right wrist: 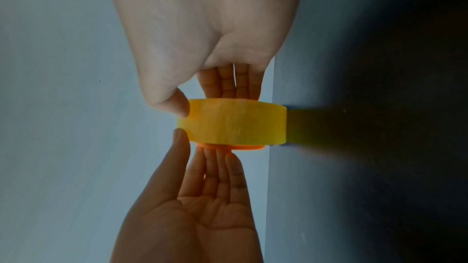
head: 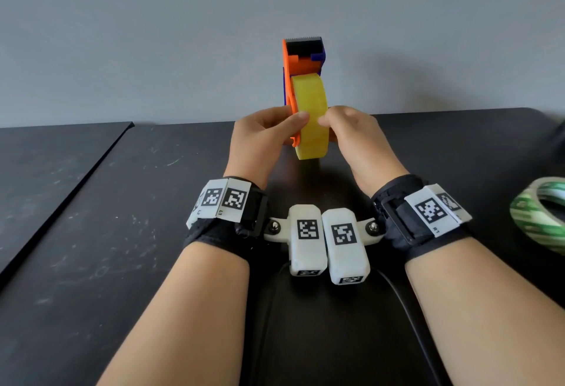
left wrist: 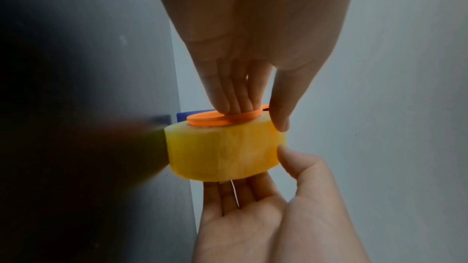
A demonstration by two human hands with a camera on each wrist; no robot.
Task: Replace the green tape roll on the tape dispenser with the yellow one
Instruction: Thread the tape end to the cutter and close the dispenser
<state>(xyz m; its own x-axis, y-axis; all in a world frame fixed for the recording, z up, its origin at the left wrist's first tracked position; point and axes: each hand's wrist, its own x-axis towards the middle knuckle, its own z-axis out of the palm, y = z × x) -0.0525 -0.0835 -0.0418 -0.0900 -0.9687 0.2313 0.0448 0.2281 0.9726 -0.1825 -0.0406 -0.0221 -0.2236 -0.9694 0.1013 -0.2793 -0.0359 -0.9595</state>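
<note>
The orange and blue tape dispenser point(head: 301, 58) stands on end over the black table point(head: 122, 232), cutter up. The yellow tape roll point(head: 312, 116) sits on its hub. My left hand point(head: 287, 127) holds the dispenser, fingers against the orange side flange point(left wrist: 222, 119) and thumb on the roll's rim. My right hand point(head: 336, 125) grips the yellow roll point(right wrist: 233, 123) from the other side, fingers flat on its face and thumb on the rim. The roll's lower edge is at or just above the table, meeting its own reflection. The green tape roll point(head: 541, 214) lies flat at the right.
A grey wall rises close behind the table's far edge. A seam point(head: 76, 184) between two table panels runs diagonally on the left. A black cable point(head: 397, 294) lies on the table between my forearms.
</note>
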